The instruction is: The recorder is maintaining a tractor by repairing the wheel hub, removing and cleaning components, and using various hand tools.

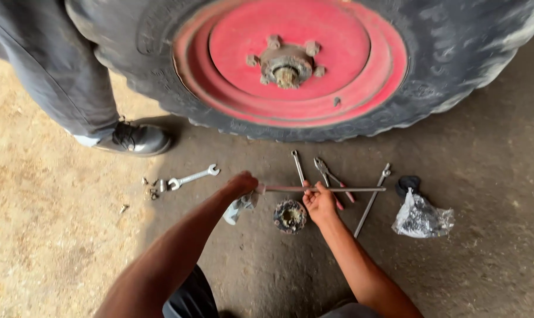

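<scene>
Fingers (243, 181) of my left hand (241, 185) and my right hand (319, 200) grip one long rod (338, 189) above the greasy cap (290, 215) on the floor (485, 171)

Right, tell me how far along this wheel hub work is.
Done: the hub at the centre of the red wheel is exposed, and a round greasy cap lies on the floor. In hand: the left hand and right hand hold a long metal rod level between them. Left: spanners, pliers and small bolts lie scattered, and the cap is not refitted.
</scene>
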